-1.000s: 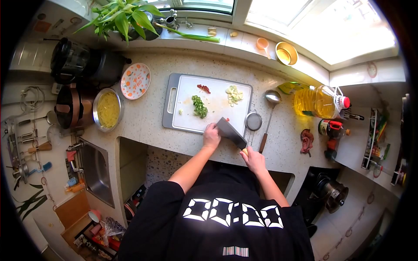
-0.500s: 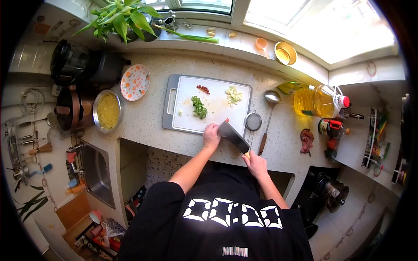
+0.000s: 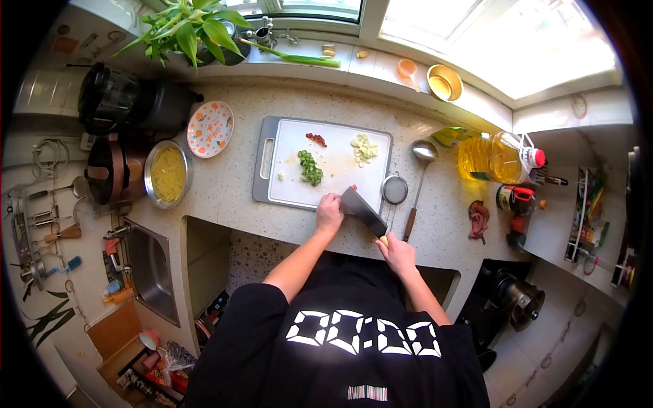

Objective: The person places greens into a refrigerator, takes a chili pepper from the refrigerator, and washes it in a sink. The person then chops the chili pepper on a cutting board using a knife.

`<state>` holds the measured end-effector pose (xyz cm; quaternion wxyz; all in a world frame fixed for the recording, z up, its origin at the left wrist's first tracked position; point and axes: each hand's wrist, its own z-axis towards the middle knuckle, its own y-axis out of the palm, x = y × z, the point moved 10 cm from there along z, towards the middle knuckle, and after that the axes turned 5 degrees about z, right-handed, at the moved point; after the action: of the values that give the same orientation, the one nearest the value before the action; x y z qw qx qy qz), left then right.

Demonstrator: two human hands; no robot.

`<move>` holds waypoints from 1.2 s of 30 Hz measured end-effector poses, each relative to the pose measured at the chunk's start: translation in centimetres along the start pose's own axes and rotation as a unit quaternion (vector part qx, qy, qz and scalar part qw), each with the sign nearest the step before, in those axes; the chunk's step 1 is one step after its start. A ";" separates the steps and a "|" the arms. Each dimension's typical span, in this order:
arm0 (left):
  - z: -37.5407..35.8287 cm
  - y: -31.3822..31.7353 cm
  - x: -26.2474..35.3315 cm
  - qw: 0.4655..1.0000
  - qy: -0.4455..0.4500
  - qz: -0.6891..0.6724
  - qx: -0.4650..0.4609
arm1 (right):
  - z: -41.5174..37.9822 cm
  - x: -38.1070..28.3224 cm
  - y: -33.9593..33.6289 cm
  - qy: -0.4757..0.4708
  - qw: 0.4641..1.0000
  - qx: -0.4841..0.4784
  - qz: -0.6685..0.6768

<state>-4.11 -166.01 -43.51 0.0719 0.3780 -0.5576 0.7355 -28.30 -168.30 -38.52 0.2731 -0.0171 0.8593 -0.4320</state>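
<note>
Near the middle of the frame, the right hand has its fingers clamped on the pale handle of a cleaver, whose blade slants up and left over the lower right part of a white cutting board. The left hand sits at the blade's left side, fingers bent and close together; I cannot tell whether they grip anything. A small red bit shows at the blade's upper end. On the board lie 3 piles: green pieces left of centre, dark red pieces above them, pale slices at upper right. A strainer and a ladle lie right of the blade, a patterned plate at upper left
</note>
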 end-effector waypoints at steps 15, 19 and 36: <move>-1.0 -0.5 0.6 1.000 0.015 -0.005 0.004 | 0.9 1.5 0.0 0.036 0.996 -0.039 0.069; -1.0 -0.9 0.7 1.000 0.008 -0.002 0.010 | 2.2 1.8 -1.1 0.010 0.996 -0.051 0.076; 0.1 0.0 0.0 0.999 -0.012 -0.008 0.029 | -0.1 1.0 -1.6 -0.014 0.999 -0.017 0.026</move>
<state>-4.06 -166.10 -43.46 0.0599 0.3928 -0.5336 0.7466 -29.54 -169.48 -37.70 0.2962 -0.0056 0.8627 -0.4098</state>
